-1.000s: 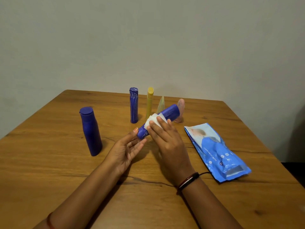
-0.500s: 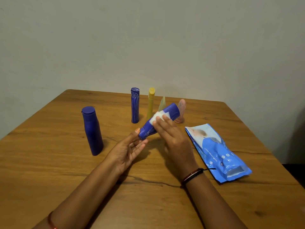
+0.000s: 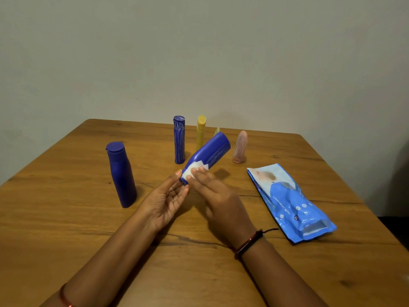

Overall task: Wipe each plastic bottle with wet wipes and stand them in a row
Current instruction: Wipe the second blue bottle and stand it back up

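Left hand (image 3: 164, 201) palm-up, fingers relaxed and nearly straight; fingertips and thumb touch the low cap end of a blue bottle (image 3: 209, 155) and prop it. Bottle tilted, base pointing up and to the far right, clear of the table (image 3: 66, 218). Right hand (image 3: 218, 198) lies over the bottle's lower part, fingers fairly straight, pressing a white wet wipe (image 3: 194, 171) against the plastic; hand slightly blurred.

Left of the hands: a dark blue flip-cap bottle (image 3: 121, 176), upright. Farther back, a loose line of standing containers: a slim patterned blue bottle (image 3: 179, 140), a yellow tube (image 3: 200, 134) just beside it, a pale green item (image 3: 217, 130) mostly hidden behind the held bottle, and a pink tube (image 3: 240, 147) to the right.

Right of the hands: a blue wet-wipes pack (image 3: 290, 202), flat on the table, lying lengthwise from far to near. Dark-and-red band (image 3: 249, 243) on the right wrist.
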`<state>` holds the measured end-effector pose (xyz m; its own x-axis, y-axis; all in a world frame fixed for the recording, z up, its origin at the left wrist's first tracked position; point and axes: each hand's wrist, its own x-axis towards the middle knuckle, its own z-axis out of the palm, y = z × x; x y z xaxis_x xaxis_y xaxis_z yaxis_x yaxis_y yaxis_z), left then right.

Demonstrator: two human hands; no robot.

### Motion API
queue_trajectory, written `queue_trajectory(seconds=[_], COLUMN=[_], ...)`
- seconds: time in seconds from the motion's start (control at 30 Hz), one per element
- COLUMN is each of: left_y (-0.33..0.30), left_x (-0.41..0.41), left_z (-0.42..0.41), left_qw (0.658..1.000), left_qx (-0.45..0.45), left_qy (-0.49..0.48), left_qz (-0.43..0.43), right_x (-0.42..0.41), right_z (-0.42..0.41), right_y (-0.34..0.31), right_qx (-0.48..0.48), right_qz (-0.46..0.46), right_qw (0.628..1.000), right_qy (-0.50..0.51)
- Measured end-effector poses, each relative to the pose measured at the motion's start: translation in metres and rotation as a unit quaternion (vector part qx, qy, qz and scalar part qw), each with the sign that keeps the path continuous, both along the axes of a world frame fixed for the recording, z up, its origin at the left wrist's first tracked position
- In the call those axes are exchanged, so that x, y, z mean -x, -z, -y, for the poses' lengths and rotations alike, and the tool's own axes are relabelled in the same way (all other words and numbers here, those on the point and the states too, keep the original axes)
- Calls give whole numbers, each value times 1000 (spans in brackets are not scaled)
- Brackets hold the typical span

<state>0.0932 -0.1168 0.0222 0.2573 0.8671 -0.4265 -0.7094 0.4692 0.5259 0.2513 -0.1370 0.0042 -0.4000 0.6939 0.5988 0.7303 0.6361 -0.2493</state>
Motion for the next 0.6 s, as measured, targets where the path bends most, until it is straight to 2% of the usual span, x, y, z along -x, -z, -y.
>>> queue_trajectory(seconds=[0.13, 0.3, 0.4, 0.5, 0.6], left_y=[-1, -2, -2, -3, -4], left_x=[-1, -4, -5, -6, -5], left_z=[1, 3, 4, 4, 4], left_qw=[1000, 1000, 999, 999, 1000], left_qx=[-3, 3, 9, 9, 11], left_qy=[8, 6, 18, 23, 22], left_qz=[1, -25, -28, -28, -15], right_x=[-3, -26, -37, -32, -14], right_z=[0, -21, -27, -23, -12], right_y=[1, 1, 3, 4, 5], right_qx=[-1, 5, 5, 9, 23], right_qz=[10, -139, -196, -201, -143], right_qw=[1000, 985, 969, 968, 984], right_qy=[-11, 103, 148, 148, 100])
